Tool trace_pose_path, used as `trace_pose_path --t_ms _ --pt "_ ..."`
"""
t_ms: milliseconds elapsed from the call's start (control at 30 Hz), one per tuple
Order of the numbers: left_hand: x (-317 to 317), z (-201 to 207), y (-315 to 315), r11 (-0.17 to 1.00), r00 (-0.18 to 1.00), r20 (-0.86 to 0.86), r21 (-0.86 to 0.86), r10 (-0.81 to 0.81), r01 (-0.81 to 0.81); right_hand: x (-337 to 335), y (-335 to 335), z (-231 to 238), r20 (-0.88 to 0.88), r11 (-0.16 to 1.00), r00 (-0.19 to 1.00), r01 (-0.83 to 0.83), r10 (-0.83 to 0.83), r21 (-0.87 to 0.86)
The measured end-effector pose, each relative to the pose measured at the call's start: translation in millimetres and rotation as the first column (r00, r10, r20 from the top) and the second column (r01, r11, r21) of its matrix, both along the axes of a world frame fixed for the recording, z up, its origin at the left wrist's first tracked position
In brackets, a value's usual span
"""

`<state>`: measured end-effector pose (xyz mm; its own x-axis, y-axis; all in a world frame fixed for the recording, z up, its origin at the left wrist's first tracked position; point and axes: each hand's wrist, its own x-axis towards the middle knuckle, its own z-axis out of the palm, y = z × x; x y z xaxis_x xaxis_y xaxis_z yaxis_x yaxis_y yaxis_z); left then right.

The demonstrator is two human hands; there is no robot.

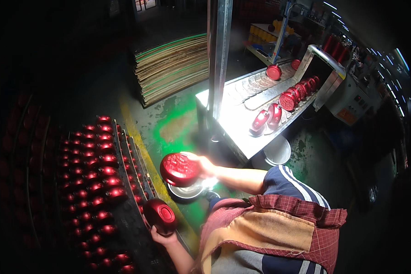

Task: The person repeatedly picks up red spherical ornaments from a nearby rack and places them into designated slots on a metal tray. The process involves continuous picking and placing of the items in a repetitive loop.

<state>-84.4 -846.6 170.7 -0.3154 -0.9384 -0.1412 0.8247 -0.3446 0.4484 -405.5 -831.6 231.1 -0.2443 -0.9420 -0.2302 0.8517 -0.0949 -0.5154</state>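
My right hand (202, 166) grips a glossy red round bottle (179, 170) with an embossed face, held over the floor between the rack and the table. Lower down, my left hand (163, 235) is wrapped round a second red bottle (160, 216), whose oval base shows; its fingers are partly hidden behind it. This second bottle is beside the edge of a dark rack (129, 218) carrying rows of similar red bottles (110, 182). Under my right hand's bottle stands a pale round bucket (187, 192), partly covered by it.
A brightly lit conveyor table (236, 124) at the upper right carries several red bottles (288, 101) in a line toward a metal arch (325, 55). A metal post (219, 59) rises by its corner. Stacked boards (171, 68) stand behind; a white bucket (278, 150) sits beside the table.
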Motion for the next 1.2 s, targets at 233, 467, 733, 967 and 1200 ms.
trace_pose_path --t_ms 233,467,733,967,1200 --pt "-137 -41 -50 0.837 0.640 -0.685 0.078 -0.349 0.541 -57 -17 -34 0.512 0.982 0.844 -0.187 0.160 0.001" --pt "-227 -47 -53 0.892 0.623 -0.749 0.100 -0.224 0.440 -106 -43 -56 0.709 0.945 0.671 -0.326 0.219 0.017" --pt "-238 -49 -54 0.892 0.624 -0.759 0.134 -0.188 0.432 -105 -33 -32 0.687 0.923 0.623 -0.328 0.373 -0.203" --pt "-198 -97 -44 0.845 0.797 -0.520 0.234 -0.309 0.480 -118 49 -40 0.432 0.992 0.893 -0.127 0.124 -0.021" --pt "-192 -85 25 0.871 0.880 0.237 0.387 -0.411 0.303 -211 259 -11 -0.197 0.856 0.905 0.422 -0.377 0.300"
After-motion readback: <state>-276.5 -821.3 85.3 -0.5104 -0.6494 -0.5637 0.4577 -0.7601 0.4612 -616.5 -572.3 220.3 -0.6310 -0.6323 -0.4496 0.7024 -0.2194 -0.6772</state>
